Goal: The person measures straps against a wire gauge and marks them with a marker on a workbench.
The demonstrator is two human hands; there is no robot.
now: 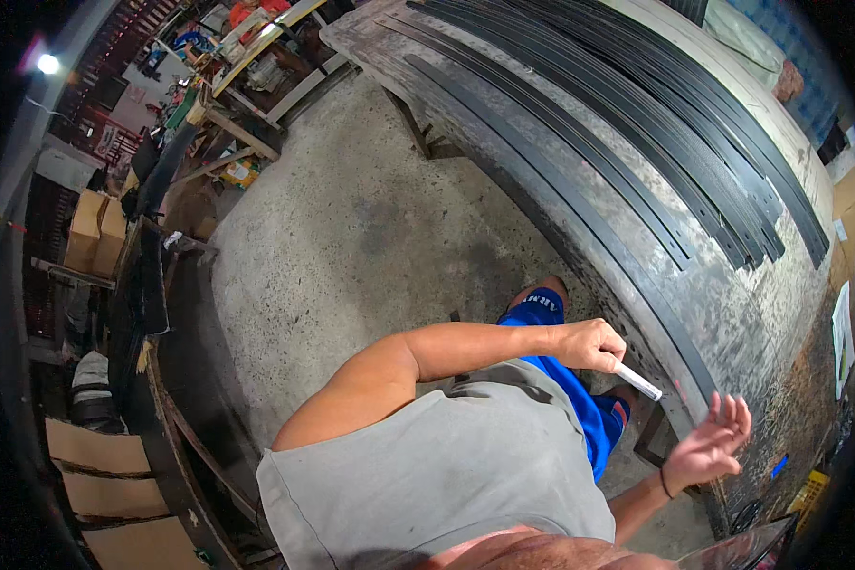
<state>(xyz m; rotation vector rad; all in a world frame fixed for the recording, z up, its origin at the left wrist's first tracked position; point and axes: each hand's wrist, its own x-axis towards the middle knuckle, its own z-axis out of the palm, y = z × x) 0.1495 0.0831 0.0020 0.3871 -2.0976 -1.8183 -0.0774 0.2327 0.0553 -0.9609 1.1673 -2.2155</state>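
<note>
My left hand (pixel 593 345) grips a white marker pen (pixel 640 382), its tip pointing down to the right near the edge of a worn metal-topped table (pixel 684 313). My right hand (pixel 710 443), with a dark band at the wrist, is open with fingers apart. It is beside the near end of a long black flat strip (pixel 577 206) that lies along the table edge; whether the fingers touch it I cannot tell. A small pink mark shows on the table edge by the pen. Farther in lie two close black strips (pixel 577 153) and a large bundle of black strips (pixel 655 121), several with holes in their ends.
A blue object (pixel 779 466) and a yellow plastic crate (pixel 809 491) are at the lower right. Paper (pixel 842 340) is at the right rim. Cardboard boxes (pixel 96 231) and a cluttered workbench (pixel 256 43) stand across the concrete floor (pixel 370 206). Another person's arm (pixel 787 80) shows at the far side.
</note>
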